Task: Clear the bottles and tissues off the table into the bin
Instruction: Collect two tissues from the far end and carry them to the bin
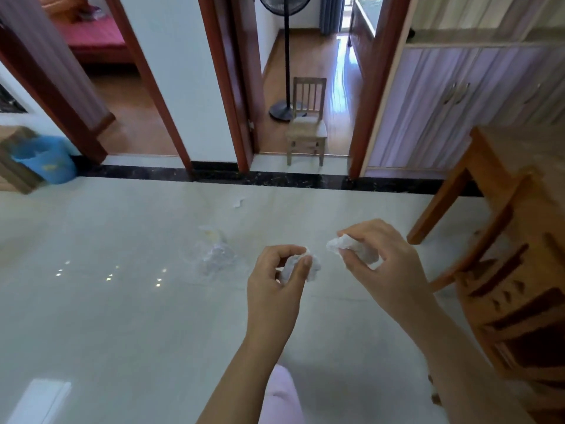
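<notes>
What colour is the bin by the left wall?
Blue; the bin shows in the head view.

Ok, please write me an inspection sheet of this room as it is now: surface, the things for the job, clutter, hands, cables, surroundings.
Surface: pale glossy floor; wooden table at the right edge, top mostly out of view.
Job's things: one crumpled tissue in the left hand, another tissue in the right hand; blue bin far left by the wall; no bottles seen.
Clutter: crumpled clear plastic and a white scrap on the floor.
Hands: left hand and right hand each pinch a tissue.
Cables: nothing seen.
Surroundings: small wooden chair, fan stand, cabinet.
</notes>
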`<state>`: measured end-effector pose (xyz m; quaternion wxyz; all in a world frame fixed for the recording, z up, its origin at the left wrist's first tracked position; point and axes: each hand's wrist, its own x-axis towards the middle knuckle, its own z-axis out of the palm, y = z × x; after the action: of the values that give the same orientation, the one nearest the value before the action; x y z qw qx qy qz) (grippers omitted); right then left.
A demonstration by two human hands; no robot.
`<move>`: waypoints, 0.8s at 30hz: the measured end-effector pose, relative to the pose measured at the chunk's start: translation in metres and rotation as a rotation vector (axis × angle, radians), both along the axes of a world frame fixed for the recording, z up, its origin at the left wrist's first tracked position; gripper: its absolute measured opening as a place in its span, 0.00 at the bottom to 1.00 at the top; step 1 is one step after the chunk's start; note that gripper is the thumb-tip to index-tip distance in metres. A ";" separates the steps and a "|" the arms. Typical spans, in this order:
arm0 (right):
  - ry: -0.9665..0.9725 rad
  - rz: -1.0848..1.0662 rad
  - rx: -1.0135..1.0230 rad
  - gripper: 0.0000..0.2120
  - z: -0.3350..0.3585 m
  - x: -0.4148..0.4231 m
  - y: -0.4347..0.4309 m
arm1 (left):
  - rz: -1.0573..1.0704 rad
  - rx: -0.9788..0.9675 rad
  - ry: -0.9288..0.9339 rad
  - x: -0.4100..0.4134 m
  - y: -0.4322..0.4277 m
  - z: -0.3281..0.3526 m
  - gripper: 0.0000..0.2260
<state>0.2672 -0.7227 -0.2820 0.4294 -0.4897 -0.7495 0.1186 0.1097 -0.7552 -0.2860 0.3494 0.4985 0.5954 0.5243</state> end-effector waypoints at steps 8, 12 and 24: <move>-0.015 -0.159 0.004 0.10 0.019 -0.055 0.145 | -0.125 0.027 0.010 -0.064 0.170 0.022 0.05; 0.004 -0.223 -0.037 0.09 0.015 -0.063 0.199 | -0.164 0.011 0.004 -0.072 0.233 0.014 0.06; 0.012 -0.474 -0.082 0.09 0.011 0.007 0.374 | -0.366 0.049 0.072 0.005 0.441 0.009 0.07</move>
<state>0.2745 -0.3491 -0.2710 0.4296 -0.6683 -0.6055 0.0477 0.1146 -0.3141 -0.2771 0.4052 0.6253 0.4939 0.4481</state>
